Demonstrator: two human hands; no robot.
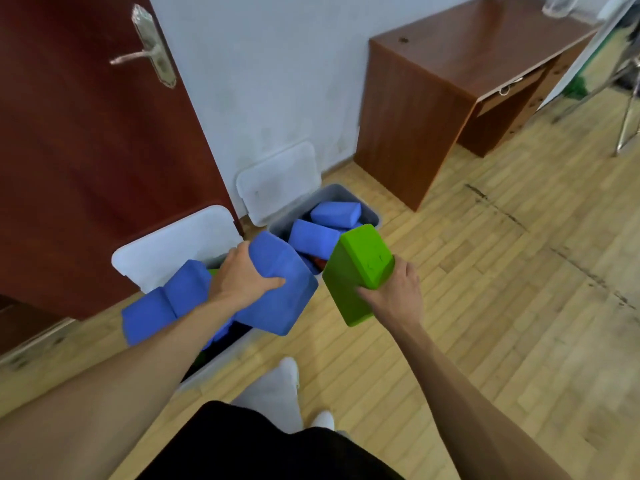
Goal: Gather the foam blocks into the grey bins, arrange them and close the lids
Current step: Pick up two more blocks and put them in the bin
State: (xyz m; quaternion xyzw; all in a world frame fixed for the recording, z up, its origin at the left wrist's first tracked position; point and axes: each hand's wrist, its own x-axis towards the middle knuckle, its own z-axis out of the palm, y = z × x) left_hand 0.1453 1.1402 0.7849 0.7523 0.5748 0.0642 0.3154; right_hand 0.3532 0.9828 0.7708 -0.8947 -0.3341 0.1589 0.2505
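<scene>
head view: our left hand grips a blue block over the near bin, our right hand grips a green block, and messy piles may keep lids open.

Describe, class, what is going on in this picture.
A person is standing over two open grey bins. The left hand grips a blue block above the near bin. The right hand holds a green block by the far bin. Other blue blocks lie in both bins, and the white lids are not yet closed.
</scene>
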